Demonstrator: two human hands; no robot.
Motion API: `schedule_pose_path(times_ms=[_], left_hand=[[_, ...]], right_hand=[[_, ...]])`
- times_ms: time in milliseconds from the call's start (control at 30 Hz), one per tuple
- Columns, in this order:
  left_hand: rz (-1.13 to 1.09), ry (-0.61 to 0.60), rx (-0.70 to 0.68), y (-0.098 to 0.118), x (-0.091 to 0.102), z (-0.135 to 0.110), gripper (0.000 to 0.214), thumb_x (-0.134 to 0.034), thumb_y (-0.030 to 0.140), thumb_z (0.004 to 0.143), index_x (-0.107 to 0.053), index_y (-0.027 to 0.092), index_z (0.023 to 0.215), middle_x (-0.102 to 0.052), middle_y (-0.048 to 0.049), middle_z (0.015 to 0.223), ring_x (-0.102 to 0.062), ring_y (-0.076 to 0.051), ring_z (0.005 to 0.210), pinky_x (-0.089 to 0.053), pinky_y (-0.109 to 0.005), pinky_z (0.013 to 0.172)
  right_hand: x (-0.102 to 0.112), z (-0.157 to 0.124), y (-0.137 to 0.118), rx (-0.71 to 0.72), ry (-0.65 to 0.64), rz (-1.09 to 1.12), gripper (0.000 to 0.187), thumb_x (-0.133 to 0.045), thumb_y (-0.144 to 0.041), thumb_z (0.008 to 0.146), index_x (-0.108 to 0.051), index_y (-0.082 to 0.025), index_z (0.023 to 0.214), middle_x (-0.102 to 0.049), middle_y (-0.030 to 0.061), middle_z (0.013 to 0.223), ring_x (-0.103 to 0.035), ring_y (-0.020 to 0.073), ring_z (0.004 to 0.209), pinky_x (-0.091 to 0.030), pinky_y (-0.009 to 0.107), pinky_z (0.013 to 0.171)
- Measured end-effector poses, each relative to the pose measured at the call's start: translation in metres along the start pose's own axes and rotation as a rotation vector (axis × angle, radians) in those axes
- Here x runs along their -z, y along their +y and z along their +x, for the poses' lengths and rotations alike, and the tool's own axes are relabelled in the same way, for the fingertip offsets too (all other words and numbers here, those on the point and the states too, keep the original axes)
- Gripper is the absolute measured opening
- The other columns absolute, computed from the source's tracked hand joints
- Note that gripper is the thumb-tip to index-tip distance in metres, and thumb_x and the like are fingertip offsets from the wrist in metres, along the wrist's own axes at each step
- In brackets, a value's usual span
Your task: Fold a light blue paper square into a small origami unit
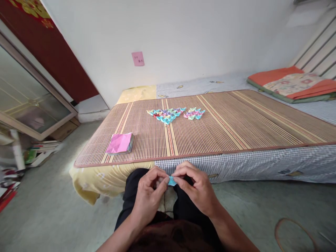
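My left hand (149,192) and my right hand (195,187) meet above my lap, in front of the bed's near edge. Both pinch a small folded piece of light blue paper (172,181) between thumbs and fingertips. On the striped bamboo mat (236,119) a stack of square paper (120,143) with a pink top sheet lies at the near left. Farther back on the mat, two clusters of small folded paper pieces sit side by side: a larger, mostly blue one (166,114) and a smaller pink and green one (194,113).
The mat covers a low bed (262,164) with a checked sheet and a yellow cover at its left end. An orange folded blanket (291,84) lies at the far right. A glass-fronted cabinet (28,98) and books stand at the left. A thin ring (294,232) lies on the floor.
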State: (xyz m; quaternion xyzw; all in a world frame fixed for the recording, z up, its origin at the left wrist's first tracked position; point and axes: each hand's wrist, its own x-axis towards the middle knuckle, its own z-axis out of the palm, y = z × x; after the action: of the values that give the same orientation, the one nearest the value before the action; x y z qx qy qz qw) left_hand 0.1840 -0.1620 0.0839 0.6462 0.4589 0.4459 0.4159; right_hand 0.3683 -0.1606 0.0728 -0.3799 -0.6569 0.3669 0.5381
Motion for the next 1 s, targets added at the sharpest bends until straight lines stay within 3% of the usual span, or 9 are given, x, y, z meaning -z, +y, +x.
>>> schedule_pose_path(times_ms=[233,433,567,700,800,1000], left_hand=[[-0.100,0.051,-0.037,-0.003,-0.002,-0.001,0.013,-0.066,0.031,0.098,-0.071,0.022,0.089,-0.068,-0.0072,0.103,-0.063,-0.021,0.094,-0.050,-0.030,0.078],[-0.163,0.100,-0.021,-0.004,-0.003,-0.004,0.014,-0.066,0.032,0.098,-0.069,0.021,0.091,-0.067,-0.0073,0.110,-0.061,-0.016,0.079,-0.051,-0.028,0.071],[-0.226,0.124,-0.012,-0.002,-0.003,-0.003,0.014,-0.066,0.033,0.098,-0.069,0.020,0.091,-0.068,-0.0070,0.114,-0.062,-0.014,0.078,-0.053,-0.027,0.075],[-0.460,0.025,0.105,-0.001,-0.005,0.000,0.021,-0.069,0.041,0.096,-0.069,0.021,0.104,-0.073,-0.0073,0.109,-0.067,-0.017,0.087,-0.056,-0.030,0.082],[-0.686,-0.072,0.246,-0.001,-0.010,0.001,0.031,-0.070,0.046,0.095,-0.071,0.020,0.111,-0.073,-0.0072,0.100,-0.070,-0.021,0.089,-0.058,-0.031,0.078],[-0.872,-0.071,0.365,0.001,-0.015,0.003,0.026,-0.077,0.036,0.091,-0.076,0.015,0.107,-0.076,-0.0080,0.097,-0.073,-0.021,0.092,-0.060,-0.029,0.079]], right_hand=[[-0.002,-0.002,-0.004,0.021,0.111,-0.053,0.014,-0.061,-0.021,0.097,-0.066,-0.023,0.084,-0.061,0.0023,0.085,-0.059,0.0177,0.076,-0.048,0.031,0.068],[-0.005,-0.006,0.003,0.008,0.223,-0.047,0.013,-0.057,-0.025,0.101,-0.062,-0.022,0.089,-0.061,0.0029,0.086,-0.059,0.0186,0.078,-0.047,0.031,0.069],[-0.008,-0.008,0.006,0.003,0.286,0.017,0.012,-0.054,-0.026,0.103,-0.060,-0.023,0.093,-0.062,0.0037,0.089,-0.061,0.0188,0.081,-0.050,0.031,0.071],[-0.012,-0.008,0.004,0.061,0.261,0.009,0.010,-0.053,-0.021,0.103,-0.060,-0.023,0.096,-0.062,0.0045,0.092,-0.063,0.0194,0.086,-0.052,0.032,0.076],[-0.014,-0.008,0.004,0.142,0.242,-0.088,0.011,-0.053,-0.016,0.101,-0.060,-0.023,0.098,-0.063,0.0049,0.093,-0.064,0.0200,0.089,-0.053,0.033,0.079],[-0.017,-0.008,0.012,0.286,0.206,-0.206,0.016,-0.053,-0.007,0.098,-0.059,-0.022,0.100,-0.062,0.0035,0.093,-0.064,0.0192,0.090,-0.054,0.033,0.079]])
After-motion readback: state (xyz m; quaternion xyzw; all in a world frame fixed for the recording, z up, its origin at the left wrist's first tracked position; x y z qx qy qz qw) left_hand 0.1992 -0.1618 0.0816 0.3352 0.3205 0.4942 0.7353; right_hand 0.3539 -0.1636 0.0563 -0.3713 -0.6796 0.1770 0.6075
